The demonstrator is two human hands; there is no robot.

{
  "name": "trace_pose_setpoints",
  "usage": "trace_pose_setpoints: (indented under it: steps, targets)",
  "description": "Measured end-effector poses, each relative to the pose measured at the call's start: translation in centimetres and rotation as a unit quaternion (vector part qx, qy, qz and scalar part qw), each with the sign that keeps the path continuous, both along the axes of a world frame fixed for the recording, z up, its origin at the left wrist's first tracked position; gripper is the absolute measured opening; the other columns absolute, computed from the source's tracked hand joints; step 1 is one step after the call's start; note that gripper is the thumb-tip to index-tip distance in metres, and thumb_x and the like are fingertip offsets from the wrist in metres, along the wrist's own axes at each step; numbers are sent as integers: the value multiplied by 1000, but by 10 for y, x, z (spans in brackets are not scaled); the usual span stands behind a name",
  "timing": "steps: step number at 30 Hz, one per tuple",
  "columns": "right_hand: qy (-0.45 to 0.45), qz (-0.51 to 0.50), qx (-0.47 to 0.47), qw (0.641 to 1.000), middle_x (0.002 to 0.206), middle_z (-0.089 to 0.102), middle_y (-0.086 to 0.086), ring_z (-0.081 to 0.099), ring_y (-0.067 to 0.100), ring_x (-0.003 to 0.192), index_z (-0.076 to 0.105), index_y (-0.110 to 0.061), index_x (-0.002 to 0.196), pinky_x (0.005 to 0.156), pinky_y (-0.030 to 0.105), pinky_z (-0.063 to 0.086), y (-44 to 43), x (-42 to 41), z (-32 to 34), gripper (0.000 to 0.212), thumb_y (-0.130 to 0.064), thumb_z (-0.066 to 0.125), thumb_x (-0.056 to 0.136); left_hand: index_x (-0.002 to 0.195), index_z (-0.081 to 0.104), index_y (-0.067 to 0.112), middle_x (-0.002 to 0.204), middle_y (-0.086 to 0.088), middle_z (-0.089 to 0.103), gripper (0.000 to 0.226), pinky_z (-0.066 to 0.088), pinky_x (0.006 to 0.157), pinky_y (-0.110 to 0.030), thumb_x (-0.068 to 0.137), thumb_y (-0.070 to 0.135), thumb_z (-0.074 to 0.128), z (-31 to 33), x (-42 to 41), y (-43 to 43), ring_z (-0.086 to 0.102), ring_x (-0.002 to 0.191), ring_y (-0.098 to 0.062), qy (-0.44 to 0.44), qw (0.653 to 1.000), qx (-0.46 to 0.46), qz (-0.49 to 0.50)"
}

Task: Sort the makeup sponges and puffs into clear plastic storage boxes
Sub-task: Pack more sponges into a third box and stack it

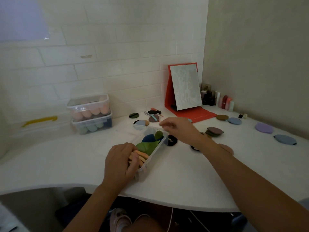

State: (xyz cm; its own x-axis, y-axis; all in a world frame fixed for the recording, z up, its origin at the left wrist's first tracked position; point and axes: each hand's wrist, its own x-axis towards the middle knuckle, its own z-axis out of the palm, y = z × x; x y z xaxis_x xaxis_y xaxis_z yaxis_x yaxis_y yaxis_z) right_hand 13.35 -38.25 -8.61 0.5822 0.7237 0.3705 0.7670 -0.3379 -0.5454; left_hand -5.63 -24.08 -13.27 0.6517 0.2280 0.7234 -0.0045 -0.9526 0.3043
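Near two stacked boxes, one open box.

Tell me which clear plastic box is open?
The clear plastic box by the left hand, holding green makeup sponges; the two stacked boxes are lidded.

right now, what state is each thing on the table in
clear box, open, part filled
orange puffs, in box's near end, gripped by left hand
right hand, over box's far end, grip unclear
stacked boxes, lids on, filled with sponges
folding mirror, unfolded, standing
lilac puff, loose on table
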Motion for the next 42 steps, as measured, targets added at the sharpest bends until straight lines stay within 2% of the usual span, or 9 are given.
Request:
trace_pose_setpoints:
  steps: [4,10,12,17,25,29,32,37,42]
  targets:
    - [35,-118,71,990,93,61,-7,57,5,84,63,-21,95,69,13,43,-28,20,8,10,-14,58,91,75,59,16,64,8,53,33,35,60,-16,85,34,33,-2,2,3,47,58,-9,-1,1000,2,-6]
    - [108,-79,-133,982,95,66,-3,61,9,60,66,-25,89,57,20,50,-79,47,16,19,-8,70,82,75,59,17,64,8,53,33,35,60,-18,85,34,32,-1,2,3,47,58,-8,-3,1000,2,-12]
    - [114,-38,-173,978,104,65,-12,59,2,70,65,-26,102,61,13,46,-82,47,19,27,-10,72,81,75,59,17,65,8,54,34,37,59,-20,85,35,32,-2,2,3,48,59,-9,-5,1000,1,-14]
    - [72,-28,-349,934,121,54,-9,50,13,113,56,-30,124,96,28,43,-73,49,7,51,-17,74,77,76,60,16,66,9,54,35,37,61,-19,86,35,33,-3,2,3,48,60,-9,-8,1000,3,-14]
    - [132,-17,0,991,62,62,-17,51,-6,52,65,-27,97,51,8,38,-56,12,34,17,-36,68,84,75,60,17,66,8,56,34,39,60,-21,86,36,33,-2,1,3,50,60,-8,-9,1000,-3,-13]
    - [209,93,35,973,81,69,-17,66,-4,76,63,-29,99,64,12,50,-19,-31,42,18,-29,68,81,74,59,17,65,8,54,34,35,61,-16,85,36,33,-1,1,2,47,60,-5,-10,1000,-2,-9]
    - [135,116,-57,982,102,70,-8,66,3,90,64,-27,106,80,23,55,11,-51,36,36,-43,72,75,71,57,16,63,8,51,31,31,59,-16,84,34,35,0,1,2,42,62,-6,-13,1000,2,-7]
    - [17,134,-166,977,107,67,0,61,12,96,66,-21,110,83,27,54,33,-67,31,28,-31,67,84,69,56,18,62,9,53,28,33,62,-18,83,31,36,-3,3,4,42,63,-5,-14,1000,6,-8]
    - [-115,144,-212,960,98,64,3,55,15,85,67,-14,108,62,19,38,45,-76,33,23,-21,60,87,66,54,15,60,7,50,28,30,61,-16,82,30,37,-4,3,5,39,60,-6,-16,1000,18,-6]
